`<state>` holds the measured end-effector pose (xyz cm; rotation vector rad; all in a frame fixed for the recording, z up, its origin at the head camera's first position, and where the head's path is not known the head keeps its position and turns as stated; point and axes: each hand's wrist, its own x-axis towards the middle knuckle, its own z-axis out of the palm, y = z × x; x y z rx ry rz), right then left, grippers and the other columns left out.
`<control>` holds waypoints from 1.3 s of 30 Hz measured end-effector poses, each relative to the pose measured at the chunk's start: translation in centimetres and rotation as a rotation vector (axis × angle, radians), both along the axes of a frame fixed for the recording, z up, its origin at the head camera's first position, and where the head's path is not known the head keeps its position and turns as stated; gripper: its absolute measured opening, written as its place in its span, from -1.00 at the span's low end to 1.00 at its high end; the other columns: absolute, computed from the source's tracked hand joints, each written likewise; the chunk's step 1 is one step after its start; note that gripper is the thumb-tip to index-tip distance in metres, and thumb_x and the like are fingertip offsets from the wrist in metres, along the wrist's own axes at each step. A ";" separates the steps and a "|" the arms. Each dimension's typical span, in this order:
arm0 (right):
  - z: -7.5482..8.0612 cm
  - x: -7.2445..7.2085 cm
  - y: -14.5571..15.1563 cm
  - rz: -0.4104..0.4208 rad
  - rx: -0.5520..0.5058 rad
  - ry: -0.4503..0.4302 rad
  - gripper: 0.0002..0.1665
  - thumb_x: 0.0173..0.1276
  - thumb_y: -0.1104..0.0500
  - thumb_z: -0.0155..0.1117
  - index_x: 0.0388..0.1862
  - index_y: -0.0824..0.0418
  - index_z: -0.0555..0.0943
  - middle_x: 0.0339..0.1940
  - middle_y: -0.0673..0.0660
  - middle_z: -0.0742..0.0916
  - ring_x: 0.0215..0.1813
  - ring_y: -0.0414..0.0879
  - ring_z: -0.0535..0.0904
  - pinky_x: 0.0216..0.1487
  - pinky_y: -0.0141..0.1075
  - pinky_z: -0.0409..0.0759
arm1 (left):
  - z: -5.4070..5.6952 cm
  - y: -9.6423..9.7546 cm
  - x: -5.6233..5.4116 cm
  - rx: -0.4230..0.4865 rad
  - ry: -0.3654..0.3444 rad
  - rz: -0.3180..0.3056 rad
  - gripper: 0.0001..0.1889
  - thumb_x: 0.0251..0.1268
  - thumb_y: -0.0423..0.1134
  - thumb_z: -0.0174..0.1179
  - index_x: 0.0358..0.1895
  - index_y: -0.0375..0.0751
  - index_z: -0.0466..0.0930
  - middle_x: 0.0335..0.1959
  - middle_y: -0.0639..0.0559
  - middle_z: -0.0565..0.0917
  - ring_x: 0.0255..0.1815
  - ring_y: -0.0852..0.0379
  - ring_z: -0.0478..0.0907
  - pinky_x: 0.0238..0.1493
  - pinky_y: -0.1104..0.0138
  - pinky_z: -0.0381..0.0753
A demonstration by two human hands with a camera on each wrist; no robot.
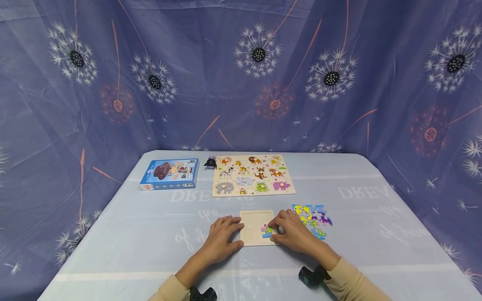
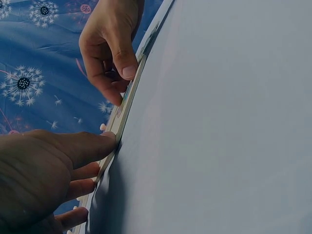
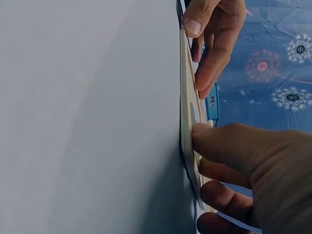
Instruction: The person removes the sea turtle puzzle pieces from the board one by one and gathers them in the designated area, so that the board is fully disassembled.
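A square wooden puzzle tray (image 1: 250, 240) lies on the table between the hands. My left hand (image 1: 222, 239) rests with extended fingers along its left edge, the thumb touching the rim in the left wrist view. A jigsaw piece (image 1: 265, 230), pink, green and blue, lies at the tray's lower right. My right hand (image 1: 295, 232) holds this piece between thumb and fingers, partly covering it, close to the tray's right edge. In the right wrist view the thumb (image 3: 214, 141) is at the tray's side. More jigsaw pieces (image 1: 320, 217) lie on the table just beyond the right hand.
Behind the tray lies an animal peg puzzle board (image 1: 252, 175) with small knobs. A blue box (image 1: 169, 174) stands at the back left, with a small black and purple object (image 1: 211, 163) beside the board. A patterned curtain (image 1: 211, 83) hangs behind the table.
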<state>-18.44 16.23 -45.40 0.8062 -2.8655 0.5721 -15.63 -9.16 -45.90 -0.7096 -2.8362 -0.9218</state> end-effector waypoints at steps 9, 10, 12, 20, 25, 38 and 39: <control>0.1 0.0 0.1 0.003 -0.004 -0.017 -0.71 -0.01 0.01 0.49 -0.24 -0.02 0.72 -0.36 -0.14 0.52 -0.28 -0.28 0.25 -0.23 -0.36 0.22 | 0.0 0.0 0.0 -0.001 0.002 0.001 -0.53 0.07 -0.16 0.31 0.09 -0.19 0.56 0.23 -0.08 0.48 0.28 -0.16 0.29 0.19 -0.13 0.19; 0.1 0.0 0.1 0.005 -0.003 -0.015 -0.71 -0.01 0.01 0.49 -0.25 -0.02 0.72 -0.36 -0.14 0.52 -0.29 -0.28 0.24 -0.23 -0.36 0.21 | 0.0 0.0 0.0 0.000 0.002 0.001 -0.53 0.06 -0.17 0.32 0.09 -0.19 0.56 0.23 -0.08 0.48 0.28 -0.16 0.29 0.19 -0.13 0.19; 0.1 0.0 0.1 0.008 -0.002 -0.010 -0.72 -0.01 0.00 0.49 -0.26 -0.03 0.71 -0.37 -0.14 0.52 -0.29 -0.28 0.24 -0.23 -0.37 0.21 | 0.0 0.0 0.0 0.000 0.002 0.001 -0.53 0.06 -0.17 0.32 0.09 -0.19 0.56 0.23 -0.08 0.48 0.28 -0.16 0.29 0.19 -0.13 0.19; 0.0 -0.1 0.1 0.008 0.002 -0.004 -0.72 -0.01 0.00 0.50 -0.28 -0.03 0.71 -0.38 -0.14 0.51 -0.29 -0.27 0.23 -0.24 -0.37 0.19 | -0.1 0.0 -0.1 -0.008 0.008 0.005 -0.54 0.06 -0.16 0.31 0.09 -0.18 0.57 0.23 -0.07 0.48 0.27 -0.14 0.30 0.19 -0.12 0.20; 0.0 0.0 0.3 0.018 0.003 0.029 -0.72 -0.01 -0.01 0.48 -0.27 -0.03 0.70 -0.38 -0.15 0.52 -0.28 -0.28 0.24 -0.21 -0.34 0.22 | -0.1 0.0 -0.1 -0.007 -0.003 0.005 -0.53 0.06 -0.16 0.31 0.09 -0.18 0.56 0.24 -0.07 0.48 0.28 -0.15 0.29 0.20 -0.13 0.19; 1.1 0.9 4.6 -0.033 -0.072 0.061 -0.70 0.03 0.06 0.46 -0.19 -0.09 0.65 -0.25 -0.15 0.61 -0.09 -0.25 0.40 -0.02 -0.16 0.41 | -0.1 0.1 0.0 -0.002 -0.005 0.003 -0.53 0.08 -0.16 0.31 0.10 -0.20 0.56 0.24 -0.08 0.48 0.30 -0.16 0.28 0.23 -0.15 0.17; 1.2 1.0 5.2 -0.042 -0.075 0.060 -0.69 0.03 0.06 0.47 -0.19 -0.10 0.65 -0.24 -0.15 0.61 -0.08 -0.23 0.41 -0.01 -0.13 0.42 | -0.1 0.1 0.0 -0.004 -0.005 0.004 -0.53 0.08 -0.16 0.31 0.10 -0.19 0.56 0.24 -0.07 0.48 0.30 -0.16 0.28 0.23 -0.15 0.17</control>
